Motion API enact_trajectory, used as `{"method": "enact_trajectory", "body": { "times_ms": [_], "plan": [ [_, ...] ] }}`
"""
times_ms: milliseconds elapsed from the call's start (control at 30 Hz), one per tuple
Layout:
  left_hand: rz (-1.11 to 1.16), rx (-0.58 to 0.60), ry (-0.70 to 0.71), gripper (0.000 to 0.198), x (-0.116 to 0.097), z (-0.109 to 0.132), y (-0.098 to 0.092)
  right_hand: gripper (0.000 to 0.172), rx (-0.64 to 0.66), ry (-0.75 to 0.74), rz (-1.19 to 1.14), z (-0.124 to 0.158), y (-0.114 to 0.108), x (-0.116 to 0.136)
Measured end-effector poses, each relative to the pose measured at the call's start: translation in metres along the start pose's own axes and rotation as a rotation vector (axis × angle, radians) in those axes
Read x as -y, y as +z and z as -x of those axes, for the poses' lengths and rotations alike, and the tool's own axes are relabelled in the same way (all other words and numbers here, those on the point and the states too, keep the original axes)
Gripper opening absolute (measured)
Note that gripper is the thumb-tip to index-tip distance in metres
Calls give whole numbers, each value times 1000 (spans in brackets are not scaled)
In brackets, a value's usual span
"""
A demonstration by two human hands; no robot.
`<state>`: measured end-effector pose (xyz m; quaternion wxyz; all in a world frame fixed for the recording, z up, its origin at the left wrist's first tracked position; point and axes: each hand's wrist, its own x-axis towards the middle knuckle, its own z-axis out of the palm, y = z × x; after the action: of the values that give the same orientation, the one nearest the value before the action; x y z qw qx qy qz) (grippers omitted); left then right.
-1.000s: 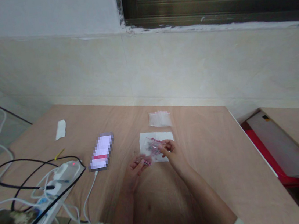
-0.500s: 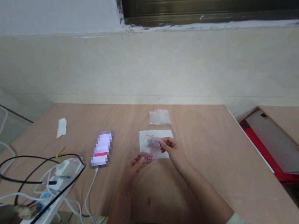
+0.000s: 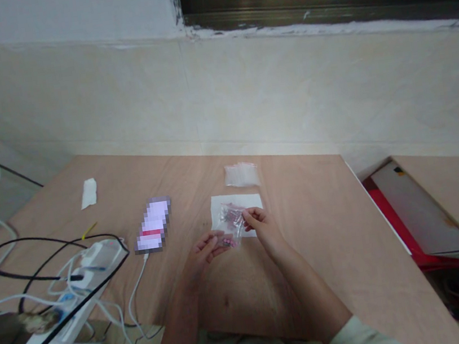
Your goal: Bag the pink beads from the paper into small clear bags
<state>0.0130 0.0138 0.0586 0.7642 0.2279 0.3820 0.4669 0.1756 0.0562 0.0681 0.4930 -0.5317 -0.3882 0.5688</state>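
My left hand (image 3: 202,254) and my right hand (image 3: 263,227) meet over the middle of a wooden table (image 3: 314,228). Between them they pinch a small clear plastic bag (image 3: 230,223) with tiny dark and pink pieces inside. The left fingers grip its lower end, the right fingers its upper edge. Under the bag lies a white sheet of paper (image 3: 238,200). A small stack of empty clear bags (image 3: 241,174) rests just behind the sheet.
A phone (image 3: 154,231) with a white cable lies to the left of my hands. A white power strip (image 3: 71,296) with tangled black and white cables hangs over the left table edge. A folded white scrap (image 3: 88,192) lies far left. A red-edged board (image 3: 406,215) stands beyond the right edge.
The view has tilted slightly down and to the right. My hands have kept hold of the small bag and shifted it a little; nothing was set down or picked up.
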Motion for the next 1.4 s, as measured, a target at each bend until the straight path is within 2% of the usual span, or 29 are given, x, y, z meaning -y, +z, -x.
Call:
{"method": "enact_trajectory", "body": {
  "times_ms": [200, 500, 700, 800, 933, 1133, 1267, 1400],
  "plan": [
    [-63, 17, 35, 14, -3, -2, -1, 27, 19, 3, 10, -5, 2, 2],
    [-71, 4, 1, 15, -3, -3, -2, 25, 38, -37, 96, -8, 0, -1],
    [-87, -49, 75, 13, 5, -2, -20, 9, -52, -218, 533, 0, -7, -31],
    [-99, -62, 103, 11, 8, 0, -28, 9, -13, -293, 744, 5, -5, -43],
    [-105, -55, 86, 11, 9, 3, -32, 11, 22, -315, 871, 10, 1, -49],
    [-171, -25, 86, 10, 9, 6, -34, 9, 0, -290, 803, 6, -2, -47],
    [-224, 42, 89, 12, 8, 7, -32, 13, -38, -150, 595, -4, -13, -21],
    [-278, 73, 65, 13, 4, 7, -26, 17, 114, -101, 462, -11, -13, 11]
  ]
}}
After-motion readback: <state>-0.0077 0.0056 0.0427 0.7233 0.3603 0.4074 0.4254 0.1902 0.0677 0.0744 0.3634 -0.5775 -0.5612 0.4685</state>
